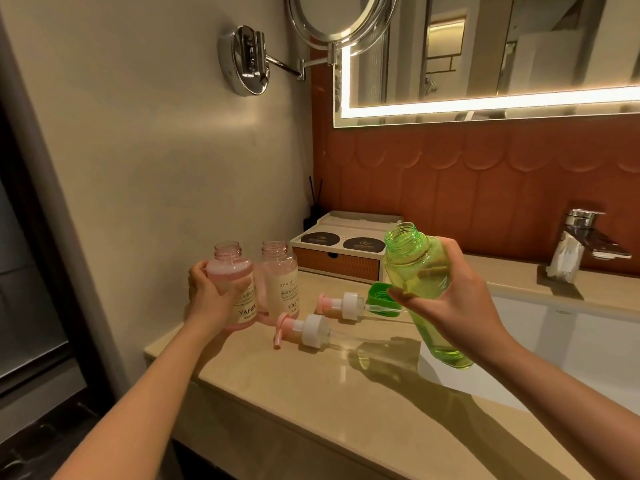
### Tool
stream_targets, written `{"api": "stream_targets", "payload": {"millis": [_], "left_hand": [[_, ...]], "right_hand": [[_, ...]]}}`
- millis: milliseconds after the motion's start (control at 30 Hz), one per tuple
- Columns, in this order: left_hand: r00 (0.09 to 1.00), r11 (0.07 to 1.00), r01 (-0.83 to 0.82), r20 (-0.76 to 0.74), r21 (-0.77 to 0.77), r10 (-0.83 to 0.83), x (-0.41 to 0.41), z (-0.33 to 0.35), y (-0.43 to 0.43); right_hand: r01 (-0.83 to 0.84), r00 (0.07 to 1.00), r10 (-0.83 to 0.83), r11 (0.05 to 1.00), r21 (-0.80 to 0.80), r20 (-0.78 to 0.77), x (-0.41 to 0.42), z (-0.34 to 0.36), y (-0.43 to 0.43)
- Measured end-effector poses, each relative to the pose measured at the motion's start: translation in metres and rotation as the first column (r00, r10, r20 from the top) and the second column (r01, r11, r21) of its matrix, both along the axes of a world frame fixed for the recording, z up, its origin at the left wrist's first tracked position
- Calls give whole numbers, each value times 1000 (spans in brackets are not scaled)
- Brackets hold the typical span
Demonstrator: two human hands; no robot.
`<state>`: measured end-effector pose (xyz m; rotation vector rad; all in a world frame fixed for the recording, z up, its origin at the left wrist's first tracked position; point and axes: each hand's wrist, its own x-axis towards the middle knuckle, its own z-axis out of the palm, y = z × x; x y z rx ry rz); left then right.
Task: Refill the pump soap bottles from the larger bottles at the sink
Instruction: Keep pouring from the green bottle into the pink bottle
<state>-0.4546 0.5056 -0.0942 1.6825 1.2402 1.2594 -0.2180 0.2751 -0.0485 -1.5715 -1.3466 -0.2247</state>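
Both grip: left hand (pixel 210 296) pink bottle (pixel 230 271) (label half-hidden), right hand (pixel 462 301) green bottle (pixel 417 268)

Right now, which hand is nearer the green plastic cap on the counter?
Right. The right hand sits just right of the green plastic cap; the left hand is well to its left.
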Motion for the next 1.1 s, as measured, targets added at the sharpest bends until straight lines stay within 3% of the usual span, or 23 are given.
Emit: {"api": "stream_targets", "payload": {"millis": [167,300,433,567,667,933,1100], "left_hand": [[993,993,-104,-45,51,107,5,2,-8],[978,928,-205,20,311,209,14,6,-33],[991,888,-27,-105,460,85,35,26,-48],[992,955,88,-110,284,-59,60,41,-50],[992,980,81,-108,181,-62,70,43,-46],[985,990,86,-161,116,-67,80,47,-38],[995,994,91,-39,66,-89,90,41,-36]], "right_hand": [[0,1000,0,1000,-7,-12,5,-1,-3],[2,1000,-2,1000,-7,-4,10,1,-7],[7,1000,-7,1000,-9,-6,13,2,-10],[2,1000,-2,1000,-5,-12,16,2,-14],[-1,1000,1,1000,-6,-10,16,3,-17],[8,1000,-8,1000,-20,14,19,6,-22],[5,1000,-5,1000,-8,14,21,7,-22]]}}
